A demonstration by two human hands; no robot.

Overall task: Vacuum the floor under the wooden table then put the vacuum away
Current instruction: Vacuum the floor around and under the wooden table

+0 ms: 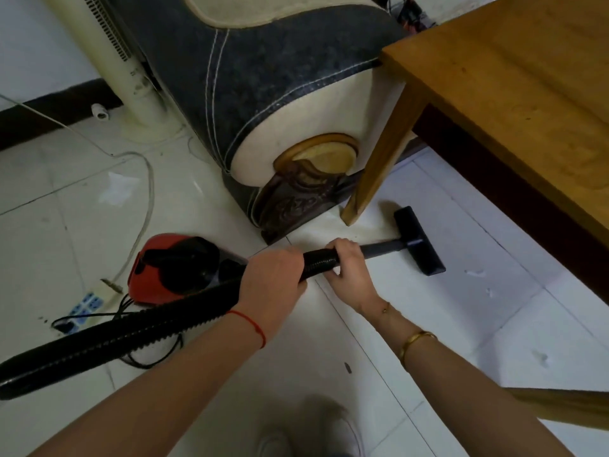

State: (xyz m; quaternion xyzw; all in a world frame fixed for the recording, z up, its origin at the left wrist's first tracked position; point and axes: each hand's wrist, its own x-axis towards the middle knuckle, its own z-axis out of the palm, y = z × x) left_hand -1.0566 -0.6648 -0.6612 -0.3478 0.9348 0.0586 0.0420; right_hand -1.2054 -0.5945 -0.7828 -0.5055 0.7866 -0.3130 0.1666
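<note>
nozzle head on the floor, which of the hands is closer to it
Right. The right hand grips the hose where it meets the tube, just short of the nozzle; the left hand holds the hose farther back.

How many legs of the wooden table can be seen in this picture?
1. The only visible table leg stands beside the sofa, just behind the vacuum head. The other legs of the table are out of view or hidden under it.

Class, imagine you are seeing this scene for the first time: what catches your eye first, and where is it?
Two hands, left hand and right hand, grip a black vacuum hose in the middle. Its nozzle sits on the white tiled floor beside the wooden table leg. The red vacuum body lies to the left.
</note>
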